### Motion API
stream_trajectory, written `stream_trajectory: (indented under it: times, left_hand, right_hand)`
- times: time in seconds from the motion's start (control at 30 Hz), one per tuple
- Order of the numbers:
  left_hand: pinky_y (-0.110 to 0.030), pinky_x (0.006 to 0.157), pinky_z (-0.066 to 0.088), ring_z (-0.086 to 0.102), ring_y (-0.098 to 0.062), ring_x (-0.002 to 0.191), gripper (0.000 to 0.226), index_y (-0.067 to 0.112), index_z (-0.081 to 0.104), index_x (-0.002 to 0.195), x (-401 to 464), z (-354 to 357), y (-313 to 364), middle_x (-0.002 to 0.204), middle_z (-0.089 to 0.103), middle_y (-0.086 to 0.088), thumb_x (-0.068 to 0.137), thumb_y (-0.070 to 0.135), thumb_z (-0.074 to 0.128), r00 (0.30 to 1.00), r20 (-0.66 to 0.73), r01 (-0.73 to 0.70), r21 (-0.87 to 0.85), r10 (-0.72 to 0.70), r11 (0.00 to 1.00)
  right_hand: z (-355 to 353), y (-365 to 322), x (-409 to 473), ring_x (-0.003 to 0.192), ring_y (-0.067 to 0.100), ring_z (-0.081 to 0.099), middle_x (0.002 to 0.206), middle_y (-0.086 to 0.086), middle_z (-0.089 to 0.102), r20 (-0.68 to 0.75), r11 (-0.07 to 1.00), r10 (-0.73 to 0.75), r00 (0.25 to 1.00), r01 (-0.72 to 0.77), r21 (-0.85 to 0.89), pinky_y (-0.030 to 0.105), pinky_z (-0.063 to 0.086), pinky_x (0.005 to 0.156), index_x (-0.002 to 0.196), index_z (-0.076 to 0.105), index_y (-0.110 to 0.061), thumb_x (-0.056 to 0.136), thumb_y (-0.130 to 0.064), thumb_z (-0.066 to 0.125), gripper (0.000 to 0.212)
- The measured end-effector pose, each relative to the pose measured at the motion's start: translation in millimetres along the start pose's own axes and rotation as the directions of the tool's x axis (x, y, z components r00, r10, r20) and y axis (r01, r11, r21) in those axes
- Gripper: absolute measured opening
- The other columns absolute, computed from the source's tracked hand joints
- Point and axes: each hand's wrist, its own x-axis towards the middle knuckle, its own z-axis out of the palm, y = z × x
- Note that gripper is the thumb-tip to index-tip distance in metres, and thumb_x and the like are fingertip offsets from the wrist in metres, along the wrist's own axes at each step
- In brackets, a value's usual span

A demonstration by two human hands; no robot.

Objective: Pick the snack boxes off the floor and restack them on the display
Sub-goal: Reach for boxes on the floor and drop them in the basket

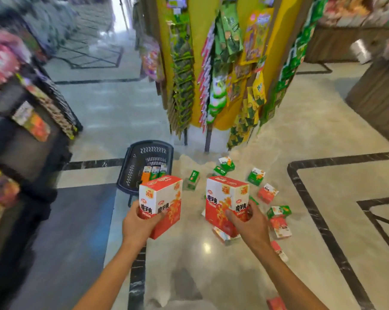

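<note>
My left hand grips a red and white snack box from below, held upright above the floor. My right hand grips a second red and white snack box the same way. Beyond them, several small green boxes and red boxes lie scattered on the marble floor. More red boxes lie to the right of my right hand.
A dark plastic shopping basket with a few boxes inside sits on the floor ahead left. A yellow hanging-snack rack stands behind the scattered boxes. Dark shelving with packets lines the left side. A wooden counter is at the right.
</note>
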Motion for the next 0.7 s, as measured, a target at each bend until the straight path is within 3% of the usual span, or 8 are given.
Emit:
stream_trajectory:
  times: [0.1,0.2,0.3,0.37,0.53,0.7]
  left_hand:
    - [-0.028,0.068,0.054,0.067,-0.015,0.096,0.064,0.025,0.061,0.116,19.1,-64.4,-30.5,0.108,0.070,0.006,0.062,0.034,0.094,0.997,-0.053,0.058,-0.048,-0.061,0.997]
    - [-0.039,0.073,0.059,0.070,-0.012,0.091,0.070,0.030,0.064,0.107,37.1,-123.8,-64.7,0.102,0.073,0.010,0.047,0.054,0.089,0.983,-0.116,0.128,-0.105,-0.140,0.986]
    - [-0.043,0.077,0.059,0.070,-0.014,0.091,0.055,0.033,0.061,0.100,50.2,-170.6,-86.9,0.099,0.072,0.011,0.057,0.039,0.094,0.965,-0.161,0.190,-0.112,-0.206,0.975]
    - [-0.039,0.073,0.057,0.068,-0.014,0.089,0.047,0.034,0.058,0.095,59.3,-193.1,-95.1,0.094,0.069,0.014,0.064,0.027,0.093,0.956,-0.193,0.208,-0.088,-0.222,0.974]
    - [-0.029,0.065,0.051,0.065,-0.013,0.089,0.053,0.025,0.060,0.109,91.2,-221.7,-102.5,0.099,0.067,0.007,0.067,0.025,0.092,0.941,-0.219,0.246,-0.079,-0.258,0.966]
    - [-0.028,0.064,0.050,0.065,-0.011,0.089,0.052,0.024,0.060,0.109,139.8,-221.3,-95.8,0.101,0.069,0.005,0.068,0.027,0.092,0.932,-0.230,0.266,-0.094,-0.281,0.959]
  right_hand:
    - [76.8,-23.2,-8.7,0.091,-0.002,0.066,0.102,-0.018,0.070,0.062,1.000,0.004,0.998,-0.004,0.010,0.020,0.054,0.072,0.115,0.062,-0.034,0.074,-0.038,0.087,0.048]
    - [143.4,-39.1,-17.5,0.087,-0.001,0.070,0.098,-0.015,0.074,0.116,1.000,-0.006,0.993,0.004,0.018,0.024,0.058,0.074,0.108,0.067,-0.032,0.074,-0.031,0.088,0.041]
    - [193.3,-53.8,-26.2,0.081,-0.013,0.065,0.095,-0.020,0.070,0.182,1.000,0.011,0.983,-0.010,-0.004,0.009,0.050,0.063,0.110,0.065,-0.029,0.076,-0.026,0.087,0.041]
    - [216.7,-59.9,-28.2,0.080,-0.018,0.062,0.096,-0.023,0.067,0.207,1.000,0.018,0.978,-0.014,-0.021,0.005,0.047,0.060,0.111,0.064,-0.027,0.077,-0.027,0.086,0.041]
    - [254.4,-69.6,-10.7,0.084,-0.021,0.059,0.098,-0.024,0.064,0.240,0.997,0.023,0.971,-0.003,-0.082,0.009,0.049,0.060,0.115,0.059,-0.032,0.079,-0.036,0.084,0.043]
    - [291.2,-81.3,37.6,0.091,-0.007,0.065,0.104,-0.021,0.068,0.253,0.995,0.023,0.967,0.003,-0.099,0.018,0.053,0.069,0.118,0.060,-0.033,0.078,-0.040,0.084,0.047]
